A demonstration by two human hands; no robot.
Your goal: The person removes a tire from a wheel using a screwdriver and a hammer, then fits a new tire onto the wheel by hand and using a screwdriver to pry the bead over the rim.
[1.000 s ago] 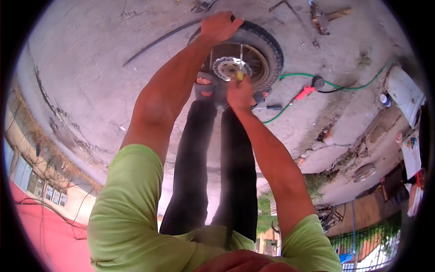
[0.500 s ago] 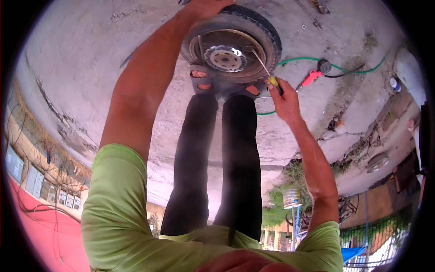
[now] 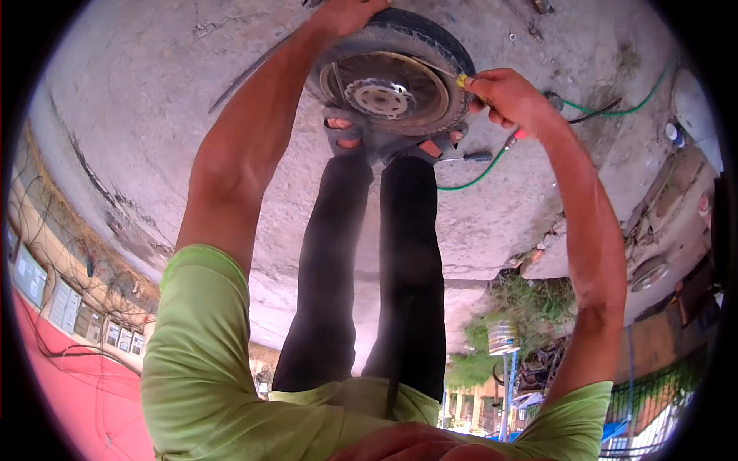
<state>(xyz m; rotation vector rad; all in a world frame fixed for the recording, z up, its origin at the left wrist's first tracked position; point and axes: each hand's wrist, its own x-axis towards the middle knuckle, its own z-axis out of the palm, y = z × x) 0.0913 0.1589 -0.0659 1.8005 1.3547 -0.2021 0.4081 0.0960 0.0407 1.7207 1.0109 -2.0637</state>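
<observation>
Black tyre (image 3: 419,38) on concrete (image 3: 177,100) beside sandalled feet (image 3: 344,131); left hand (image 3: 350,14) on its far edge, grip unclear, likely steadying; right hand (image 3: 509,94) clamped round yellow-handled tool (image 3: 461,80) angled toward rim (image 3: 432,101), presumably for leverage.

The left hand (image 3: 350,15) lies far forward while the right hand (image 3: 509,98) grips, curled.

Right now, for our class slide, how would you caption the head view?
Left hand on a tire, right hand gripping a yellow-handled tool near the wheel rim.
</observation>
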